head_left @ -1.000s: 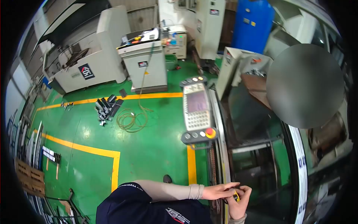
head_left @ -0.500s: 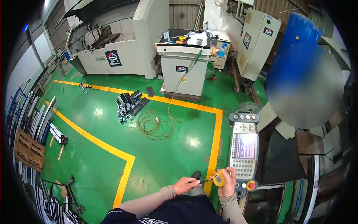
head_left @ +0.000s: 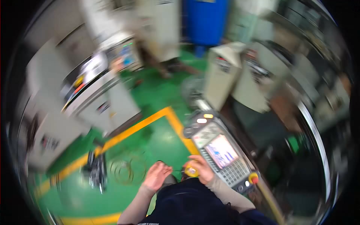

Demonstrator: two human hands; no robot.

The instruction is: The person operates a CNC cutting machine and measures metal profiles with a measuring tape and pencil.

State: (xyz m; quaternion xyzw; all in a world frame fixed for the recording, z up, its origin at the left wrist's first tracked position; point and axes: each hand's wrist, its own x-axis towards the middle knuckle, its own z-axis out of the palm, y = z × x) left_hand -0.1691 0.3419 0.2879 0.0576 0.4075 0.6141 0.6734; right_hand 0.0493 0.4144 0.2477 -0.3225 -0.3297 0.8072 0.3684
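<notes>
My right hand point(head_left: 201, 169) is closed round a yellow tape measure point(head_left: 191, 169), just left of the lower part of a control panel point(head_left: 221, 150) with a lit screen, rows of keys and a red knob. My left hand point(head_left: 158, 175) is in front of my body, a short way left of the tape measure. Its fingers are blurred, and whether they hold the end of the tape cannot be made out.
A grey cabinet point(head_left: 105, 107) with items on top stands at the left. On the green floor lie dark profiles point(head_left: 96, 170) and a coiled hose point(head_left: 125, 170). A blue tank point(head_left: 207, 22) stands at the back, and dark machinery fills the right side.
The view has swung to the right and blurred, so the cabinet and profiles sit further left. The dark strip between my hands no longer shows clearly. My right hand still holds the tape measure.
</notes>
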